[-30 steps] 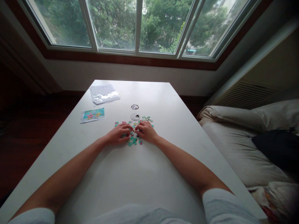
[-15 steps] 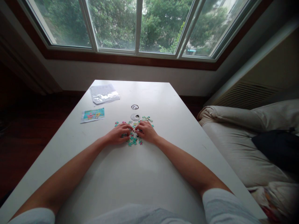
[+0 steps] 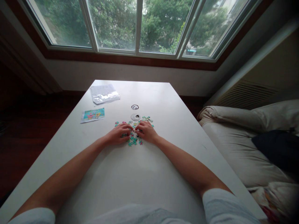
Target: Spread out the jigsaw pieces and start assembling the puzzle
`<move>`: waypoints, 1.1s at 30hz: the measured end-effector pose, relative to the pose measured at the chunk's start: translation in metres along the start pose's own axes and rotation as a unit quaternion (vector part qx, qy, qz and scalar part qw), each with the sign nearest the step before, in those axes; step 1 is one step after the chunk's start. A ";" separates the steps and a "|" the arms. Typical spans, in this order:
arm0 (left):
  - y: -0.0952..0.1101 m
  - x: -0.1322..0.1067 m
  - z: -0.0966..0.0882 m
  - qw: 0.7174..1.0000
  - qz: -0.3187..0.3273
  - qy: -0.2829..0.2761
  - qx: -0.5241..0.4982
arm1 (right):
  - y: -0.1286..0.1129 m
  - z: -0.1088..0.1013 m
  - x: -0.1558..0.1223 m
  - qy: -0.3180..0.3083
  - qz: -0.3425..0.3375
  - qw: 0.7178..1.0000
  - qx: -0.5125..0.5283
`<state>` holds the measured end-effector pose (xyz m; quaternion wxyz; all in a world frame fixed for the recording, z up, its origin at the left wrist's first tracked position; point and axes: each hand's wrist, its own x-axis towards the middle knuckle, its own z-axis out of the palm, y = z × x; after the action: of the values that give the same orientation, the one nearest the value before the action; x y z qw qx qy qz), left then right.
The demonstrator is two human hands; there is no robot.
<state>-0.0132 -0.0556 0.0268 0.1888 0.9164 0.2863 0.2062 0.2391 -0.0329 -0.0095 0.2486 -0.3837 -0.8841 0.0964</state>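
Observation:
A small heap of teal, pink and yellow jigsaw pieces lies in the middle of the white table. My left hand rests on the left side of the heap with its fingers curled and pinched over some pieces. My right hand rests on the right side, its fingertips also pinched together on pieces. The two hands' fingertips nearly meet over the heap. What exactly each pinch holds is too small to make out.
A colourful picture card lies to the left, and a clear plastic bag beyond it. A round cable hole and its loose cover sit behind the pieces. A sofa with cushions stands close on the right.

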 end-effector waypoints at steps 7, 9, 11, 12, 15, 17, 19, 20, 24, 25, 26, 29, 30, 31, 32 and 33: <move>-0.002 0.000 0.001 1.000 0.001 -0.001 0.003 | 0.000 0.000 0.000 0.005 -0.004 1.000 0.001; -0.003 0.000 0.001 1.000 0.001 -0.003 0.004 | 0.000 0.000 0.000 0.005 -0.003 1.000 0.000; -0.003 -0.001 0.001 1.000 0.000 -0.005 0.005 | 0.000 0.000 0.000 0.004 -0.002 1.000 0.000; -0.003 -0.001 0.001 1.000 0.000 -0.006 0.005 | 0.000 0.000 0.000 0.003 -0.002 1.000 0.000; -0.003 -0.001 0.001 1.000 -0.001 -0.005 0.007 | 0.000 -0.001 0.000 0.002 -0.003 1.000 0.000; -0.003 -0.001 0.001 1.000 -0.001 -0.004 0.007 | 0.000 -0.001 0.001 0.002 -0.004 1.000 0.000; -0.002 -0.001 0.001 1.000 0.000 -0.004 0.007 | 0.000 -0.001 0.001 0.002 -0.004 1.000 0.000; -0.002 -0.001 0.001 1.000 0.001 -0.003 0.006 | 0.000 -0.001 0.001 0.002 -0.004 1.000 -0.001; -0.002 0.000 0.000 1.000 0.003 -0.004 0.006 | 0.001 0.000 0.000 0.004 -0.003 1.000 -0.001; -0.002 0.000 0.000 1.000 0.002 -0.004 0.006 | 0.001 0.001 0.000 0.004 -0.004 1.000 -0.001; -0.002 0.000 0.000 1.000 0.001 -0.005 0.006 | 0.001 0.001 0.000 0.004 -0.004 1.000 0.000; -0.002 0.000 0.000 1.000 -0.001 -0.007 0.009 | 0.002 0.001 0.000 0.003 -0.004 1.000 0.002; -0.002 0.000 0.000 1.000 -0.002 -0.008 0.010 | 0.001 0.001 0.000 0.004 -0.004 1.000 0.002; -0.002 0.000 0.000 1.000 -0.003 -0.008 0.011 | 0.001 0.001 0.000 0.004 -0.004 1.000 0.002; -0.002 -0.001 0.000 1.000 -0.003 -0.008 0.012 | 0.001 0.001 0.000 0.004 -0.003 1.000 0.003; -0.002 -0.001 0.001 1.000 -0.003 -0.007 0.012 | 0.001 0.001 0.000 0.005 -0.003 1.000 0.003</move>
<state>-0.0144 -0.0544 0.0251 0.1805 0.9191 0.2902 0.1961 0.2395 -0.0322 -0.0103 0.2545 -0.3806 -0.8837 0.0967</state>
